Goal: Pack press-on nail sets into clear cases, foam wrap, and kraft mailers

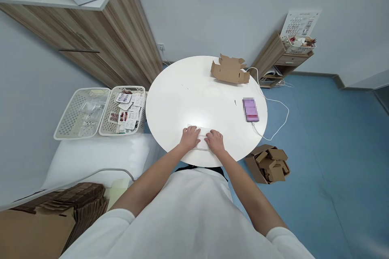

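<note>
A white, flat, folded piece that looks like paper or tissue (202, 144) lies near the front edge of the white round table (182, 101). My left hand (190, 138) is on its left side, fingers bent and gripping it. On its right side my right hand (215, 141) holds it in the same way, a short gap from the left. The fingers partly cover the white piece, so its exact kind is hard to make out.
An unfolded cardboard box (230, 71) lies at the table's back right, near a phone (251, 110) on a white cable. Left of the table stand white baskets (105, 129), one with nail-tip packets. A carton of folded boxes (267, 164) sits on the floor at right.
</note>
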`<move>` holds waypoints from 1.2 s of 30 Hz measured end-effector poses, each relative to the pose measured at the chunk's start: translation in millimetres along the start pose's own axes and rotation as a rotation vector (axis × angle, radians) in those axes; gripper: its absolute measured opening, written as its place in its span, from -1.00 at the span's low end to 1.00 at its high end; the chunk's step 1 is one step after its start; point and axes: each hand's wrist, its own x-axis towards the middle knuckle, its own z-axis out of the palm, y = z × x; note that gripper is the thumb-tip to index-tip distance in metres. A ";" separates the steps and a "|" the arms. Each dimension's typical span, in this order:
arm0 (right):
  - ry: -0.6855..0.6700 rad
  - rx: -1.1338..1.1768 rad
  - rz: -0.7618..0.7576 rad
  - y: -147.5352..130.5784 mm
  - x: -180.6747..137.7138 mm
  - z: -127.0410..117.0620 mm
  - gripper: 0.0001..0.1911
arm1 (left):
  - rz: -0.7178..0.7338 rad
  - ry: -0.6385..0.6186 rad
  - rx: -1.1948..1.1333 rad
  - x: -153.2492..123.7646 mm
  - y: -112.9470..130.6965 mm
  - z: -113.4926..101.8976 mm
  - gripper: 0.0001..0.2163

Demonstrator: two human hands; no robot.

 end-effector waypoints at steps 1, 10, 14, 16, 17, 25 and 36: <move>0.006 -0.004 0.007 -0.8 -0.5 -0.6 -0.78 | 0.048 0.035 0.013 -4.7 4.1 0.2 -0.67; 0.221 0.318 0.388 15.3 -52.4 5.4 -0.44 | 0.163 -0.031 -0.011 -36.8 18.7 17.3 -0.61; 0.224 0.686 0.637 16.6 -63.4 15.6 -0.29 | 0.144 -0.013 -0.036 -37.3 17.4 21.7 -0.60; 0.237 0.835 0.672 14.7 -57.3 15.4 -0.26 | 0.141 -0.008 -0.049 -36.9 17.5 22.4 -0.58; 0.241 0.884 0.666 14.1 -52.9 13.4 -0.28 | 0.140 -0.008 -0.057 -36.8 17.5 22.6 -0.58; -0.026 0.843 0.620 18.5 -28.7 -18.3 -0.75 | 0.162 0.009 -0.102 -36.5 13.8 21.5 -0.56; -0.175 0.912 0.465 -19.7 -7.2 -20.7 -0.87 | 0.167 0.020 -0.166 -42.5 15.1 12.9 -0.40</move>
